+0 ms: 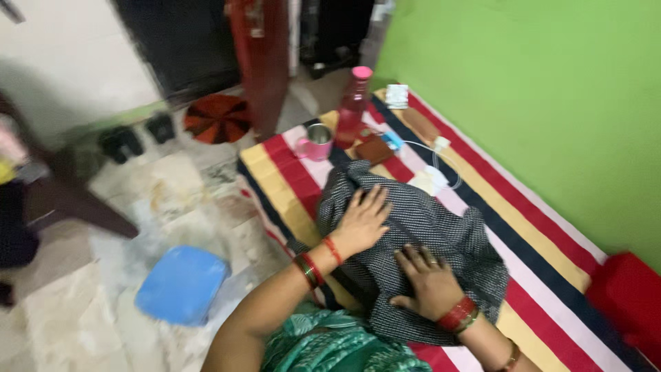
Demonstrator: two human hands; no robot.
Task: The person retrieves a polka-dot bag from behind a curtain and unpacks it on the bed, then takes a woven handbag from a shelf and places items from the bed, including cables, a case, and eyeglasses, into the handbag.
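Right hand (pixel 428 281) flat, fingers spread, on dark dotted cloth (pixel 441 227); left hand (pixel 361 220) likewise flat, gripping nothing. Striped mat (pixel 551 275) beneath.

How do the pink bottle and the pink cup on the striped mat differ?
The pink bottle is tall and slim, with translucent reddish sides and a pink cap; the pink cup is short and wide, open on top, with a metallic inner wall. The bottle stands farther from the hands, the cup nearer the dark dotted cloth. Both stand upright on the striped mat, close together, untouched by either hand.
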